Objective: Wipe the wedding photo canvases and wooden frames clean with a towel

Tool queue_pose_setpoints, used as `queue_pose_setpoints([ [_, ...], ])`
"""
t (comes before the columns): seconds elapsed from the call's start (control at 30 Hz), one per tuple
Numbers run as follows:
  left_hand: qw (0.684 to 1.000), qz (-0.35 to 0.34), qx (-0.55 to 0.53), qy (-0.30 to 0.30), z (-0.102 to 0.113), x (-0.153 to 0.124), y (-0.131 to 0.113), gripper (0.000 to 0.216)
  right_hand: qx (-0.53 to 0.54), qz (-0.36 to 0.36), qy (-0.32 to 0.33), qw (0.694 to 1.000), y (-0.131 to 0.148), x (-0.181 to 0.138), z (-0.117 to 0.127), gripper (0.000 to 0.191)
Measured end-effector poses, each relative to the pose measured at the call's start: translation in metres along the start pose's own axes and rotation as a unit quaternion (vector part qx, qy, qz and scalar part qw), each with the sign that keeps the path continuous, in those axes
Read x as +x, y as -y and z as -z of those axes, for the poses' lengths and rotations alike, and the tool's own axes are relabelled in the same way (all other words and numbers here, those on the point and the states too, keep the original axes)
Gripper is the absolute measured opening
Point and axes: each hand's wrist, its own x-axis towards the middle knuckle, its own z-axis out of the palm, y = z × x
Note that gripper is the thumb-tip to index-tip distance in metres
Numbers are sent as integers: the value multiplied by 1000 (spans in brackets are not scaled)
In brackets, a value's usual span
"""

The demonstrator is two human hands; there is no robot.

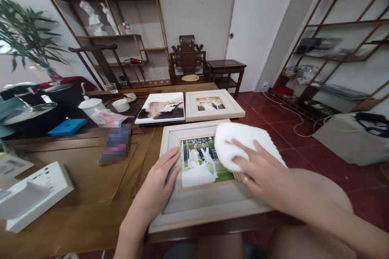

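A framed wedding photo (197,204) lies face up on the wooden table, close to me. Resting on its left side, my left hand (159,178) has its fingers stretched out, the tips near the inner edge of the picture. My right hand (258,168) grips a fluffy white cloth (243,135) and presses it against the right part of the frame. The cloth hides the upper right corner of the photo and part of the border. A ring shows on a finger of the right hand.
Behind lie a second framed photo (237,105) and a white-and-black photo panel (152,99). On the table (121,210) stand a white power strip (39,194), a blue pad (67,126), a white teapot (91,105) and dark pots (33,115). Beyond are a chair (186,58) and shelves.
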Motion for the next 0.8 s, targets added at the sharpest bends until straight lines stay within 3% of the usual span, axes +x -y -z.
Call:
queue_pose_setpoints([
  [0.17,1000,-13,0,-3,-1,1,1,38,-14,24,-26,999,-8,66,-10,57],
  [0.33,1000,-14,-5,1,3,3,-3,35,-45,231,-33,971,20,121,-11,55],
  [0.4,1000,-12,-9,3,5,3,-6,33,-48,267,-16,962,32,132,-14,50],
  [0.57,1000,-13,-6,2,5,2,-6,34,-48,228,3,972,34,127,-15,42],
  [0.8,1000,-16,2,-2,-1,2,1,38,-92,111,49,988,-13,80,13,38],
])
